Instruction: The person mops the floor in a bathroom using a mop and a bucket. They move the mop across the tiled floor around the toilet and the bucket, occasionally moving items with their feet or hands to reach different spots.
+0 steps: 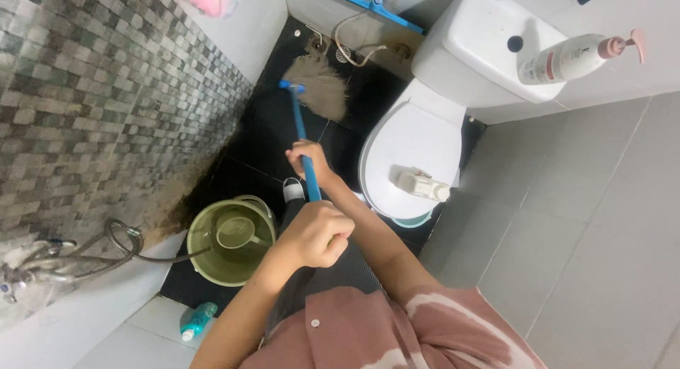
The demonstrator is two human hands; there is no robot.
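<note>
A white toilet [414, 156] is seen right of the hands, its tank partly cut off. A green bucket [230, 245] sits left of them. The blue mop handle [303, 139] is gripped by the clenched left hand [319, 234] and right hand [310, 162]; the handle's near end is hidden.

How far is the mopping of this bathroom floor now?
It is under way. Both hands hold the blue mop handle: the left hand nearer the body, the right hand further down. The mop head lies on the dark floor near the drain. Which tiles are already cleaned cannot be told. The strip by the mosaic wall looks stained, and the green bucket stands on the floor.
</note>
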